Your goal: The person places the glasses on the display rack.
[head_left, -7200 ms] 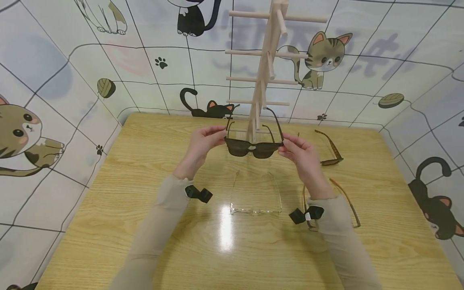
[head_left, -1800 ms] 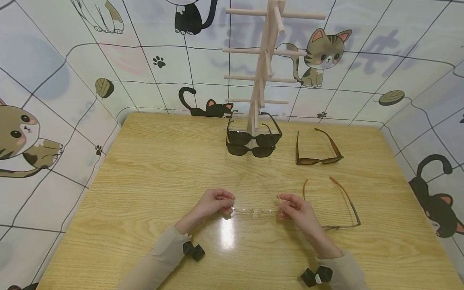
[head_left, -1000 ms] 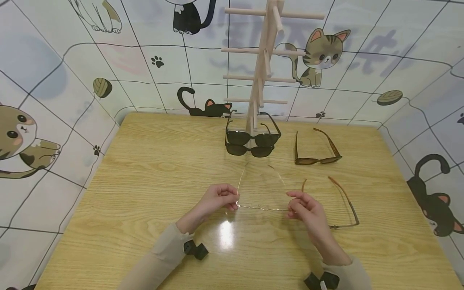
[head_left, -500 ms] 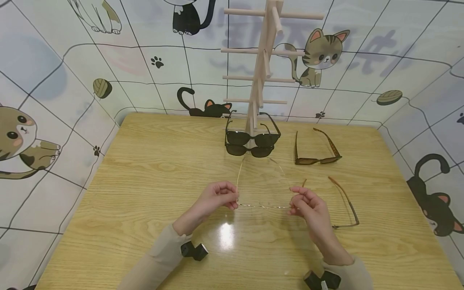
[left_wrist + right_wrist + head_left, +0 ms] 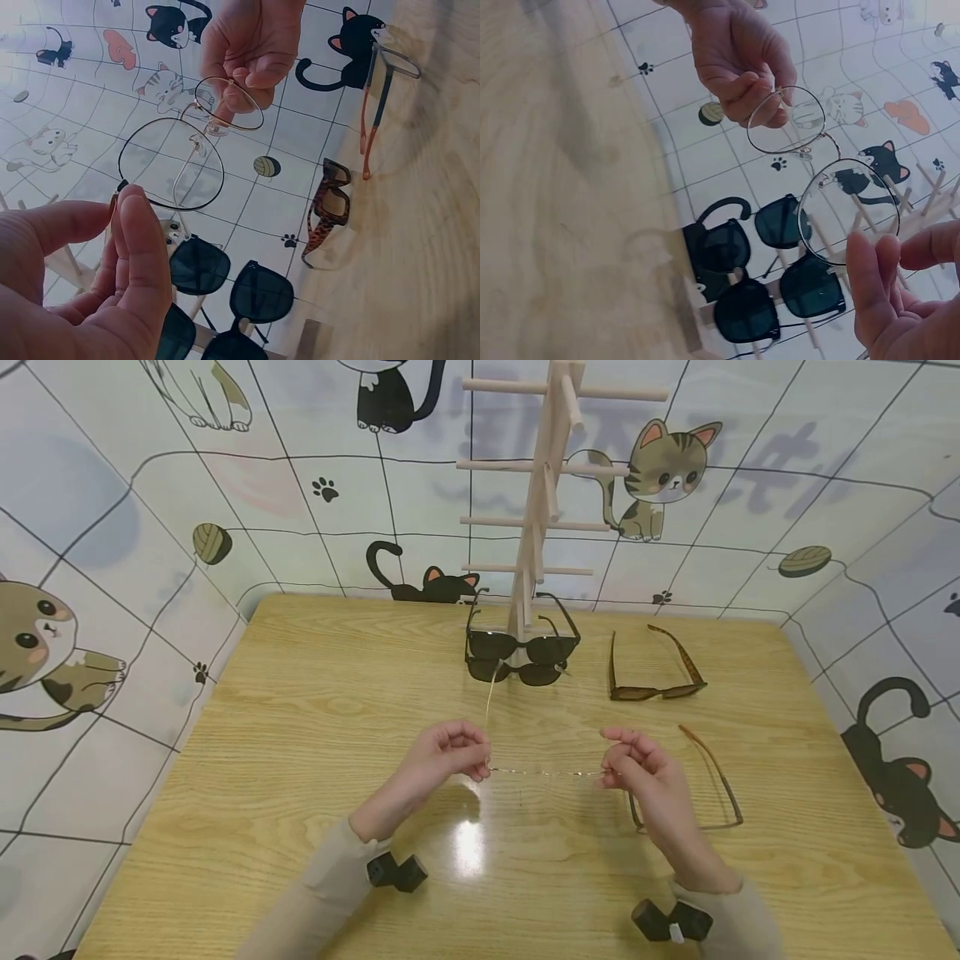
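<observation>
Between both hands hangs a pair of thin wire-rimmed eyeglasses point(image 5: 540, 772), its clear round lenses plain in the left wrist view. My left hand point(image 5: 442, 756) pinches the frame at its left corner; my right hand point(image 5: 648, 785) pinches the right corner. The temples point away toward a wooden display rack point(image 5: 542, 502) with peg rungs. Low on that rack sit two pairs of dark sunglasses, an upper pair point(image 5: 551, 649) and a lower pair point(image 5: 542, 674). In the head view the left temple's tip overlaps the lower pair.
On the wooden table point(image 5: 300, 693), tortoiseshell sunglasses point(image 5: 660, 692) lie to the right of the rack. Nearer, eyeglasses with brown temples point(image 5: 712, 768) lie partly behind my right hand. A cat-patterned backdrop point(image 5: 300, 552) surrounds the table's back and sides.
Earlier both hands held dark sunglasses at the rack, which now rest there. The wire-rimmed eyeglasses, then on the table, are gripped by both hands and have moved forward toward the rack.
</observation>
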A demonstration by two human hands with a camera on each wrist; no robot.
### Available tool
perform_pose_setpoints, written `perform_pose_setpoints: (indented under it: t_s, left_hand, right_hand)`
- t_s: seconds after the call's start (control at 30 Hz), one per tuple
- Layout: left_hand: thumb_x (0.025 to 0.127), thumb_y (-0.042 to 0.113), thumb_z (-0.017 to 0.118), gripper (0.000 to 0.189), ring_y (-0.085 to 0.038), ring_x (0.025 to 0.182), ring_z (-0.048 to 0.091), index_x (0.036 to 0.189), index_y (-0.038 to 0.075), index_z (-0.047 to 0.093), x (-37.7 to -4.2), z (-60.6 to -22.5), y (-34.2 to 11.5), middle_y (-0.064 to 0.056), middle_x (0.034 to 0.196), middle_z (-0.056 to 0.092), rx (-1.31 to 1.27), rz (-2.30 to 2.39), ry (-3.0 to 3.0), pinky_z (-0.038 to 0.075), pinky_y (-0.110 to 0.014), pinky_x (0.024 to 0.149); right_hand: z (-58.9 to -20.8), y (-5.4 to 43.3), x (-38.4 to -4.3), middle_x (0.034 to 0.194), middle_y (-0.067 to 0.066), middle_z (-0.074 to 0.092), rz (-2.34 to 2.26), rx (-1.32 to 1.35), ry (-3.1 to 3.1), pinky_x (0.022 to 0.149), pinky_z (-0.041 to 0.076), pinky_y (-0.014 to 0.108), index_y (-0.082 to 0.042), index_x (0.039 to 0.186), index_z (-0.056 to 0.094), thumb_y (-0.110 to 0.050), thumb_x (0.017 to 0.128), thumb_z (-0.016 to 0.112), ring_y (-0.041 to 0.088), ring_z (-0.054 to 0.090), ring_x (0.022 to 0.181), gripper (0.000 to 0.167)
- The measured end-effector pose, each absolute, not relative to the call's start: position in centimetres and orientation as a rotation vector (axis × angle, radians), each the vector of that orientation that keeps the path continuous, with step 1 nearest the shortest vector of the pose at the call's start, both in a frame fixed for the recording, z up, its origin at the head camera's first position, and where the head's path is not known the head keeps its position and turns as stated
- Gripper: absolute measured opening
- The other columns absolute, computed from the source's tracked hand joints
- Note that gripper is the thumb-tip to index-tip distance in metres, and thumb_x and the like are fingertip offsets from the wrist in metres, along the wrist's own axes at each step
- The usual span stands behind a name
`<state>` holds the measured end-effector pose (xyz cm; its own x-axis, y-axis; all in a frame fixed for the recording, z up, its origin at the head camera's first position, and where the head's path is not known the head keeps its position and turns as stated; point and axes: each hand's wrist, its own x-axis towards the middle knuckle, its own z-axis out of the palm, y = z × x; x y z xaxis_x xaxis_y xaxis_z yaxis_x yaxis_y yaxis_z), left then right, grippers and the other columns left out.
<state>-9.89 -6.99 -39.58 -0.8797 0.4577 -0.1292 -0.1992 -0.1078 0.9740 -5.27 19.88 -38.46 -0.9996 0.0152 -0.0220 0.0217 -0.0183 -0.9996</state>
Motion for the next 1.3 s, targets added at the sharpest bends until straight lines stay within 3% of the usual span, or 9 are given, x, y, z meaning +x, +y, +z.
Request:
perform_pose_setpoints:
  t_s: [0.23,0.33,0.97,1.3]
  left_hand:
    - [0.088,-0.003,0.058,0.014,-0.013,0.063,0.062,0.096,-0.014,0.054,-10.7,-37.6,-6.9,-0.01,0.076,0.062,0.309,2.064,1.754,0.055,-0.025,0.063]
    - [0.088,-0.003,0.058,0.008,-0.013,0.063,0.062,0.094,-0.008,0.056,-11.0,-37.0,-6.9,-0.007,0.076,0.062,0.315,2.074,1.757,0.055,-0.025,0.063]
    - [0.088,-0.003,0.058,0.008,-0.012,0.062,0.06,0.094,-0.007,0.058,-13.2,-34.5,-6.8,-0.003,0.072,0.062,0.324,2.154,1.75,0.053,-0.023,0.062]
    - [0.089,-0.001,0.058,0.004,-0.012,0.063,0.06,0.09,0.002,0.061,-15.2,-33.3,-6.8,-0.005,0.076,0.062,0.238,2.225,1.703,0.053,-0.022,0.063]
  right_hand:
    - [-36.8,20.1,-6.7,0.073,0.0,0.058,-2.261,-0.037,2.205,0.061,0.057,0.026,-0.011,0.106,0.065,-0.001,0.094,0.052,0.01,0.058,0.061,0.02]
    - [-36.3,20.1,-7.1,0.073,0.001,0.058,-2.277,-0.065,2.215,0.06,0.056,0.026,-0.009,0.107,0.065,0.0,0.094,0.052,0.011,0.058,0.063,0.02]
    - [-34.2,19.9,-10.3,0.072,0.002,0.057,-2.356,-0.093,2.154,0.061,0.056,0.025,-0.008,0.103,0.065,0.001,0.093,0.053,0.011,0.057,0.062,0.018]
    - [-32.9,19.8,-12.4,0.073,0.001,0.057,-2.384,-0.08,2.097,0.061,0.056,0.025,-0.009,0.101,0.066,-0.001,0.092,0.055,0.01,0.056,0.062,0.016]
